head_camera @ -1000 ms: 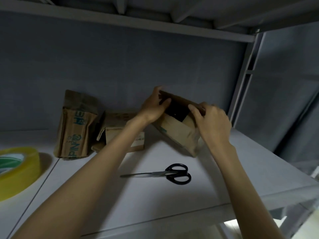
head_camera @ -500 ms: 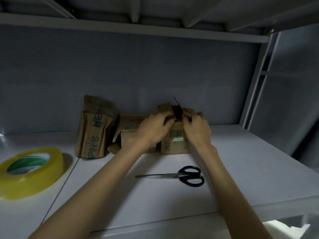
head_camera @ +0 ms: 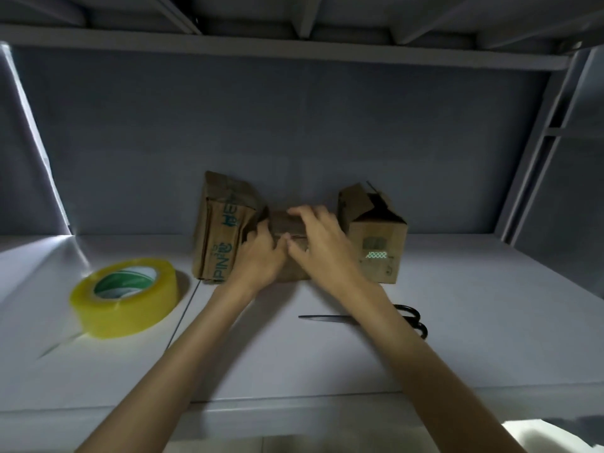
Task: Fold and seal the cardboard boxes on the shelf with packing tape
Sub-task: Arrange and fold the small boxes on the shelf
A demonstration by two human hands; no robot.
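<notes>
both hands are working on the small middle cardboard box (head_camera: 287,223), sitting on the shelf (head_camera: 490,322) between two taller boxes. the left hand (head_camera: 261,256) is curling its fingers onto its near left edge; the right hand (head_camera: 322,243) is spreading flat fingers over its top. light, creasable corrugated board, best held at corners. glossy yellow packing tape (head_camera: 125,297) is lying well left.

One head-worn wide-angle view looked forward and slightly down into a shelf (head_camera: 457,322) bay from close range (both forearms ran up from the bottom edge). It faced the back wall (head_camera: 294,125) squarely, with the upper shelf's underside (head_camera: 294,14) overhead. The fingers (head_camera: 304,214) sat near frame centre; the shelf's front edge lay below them.
</notes>
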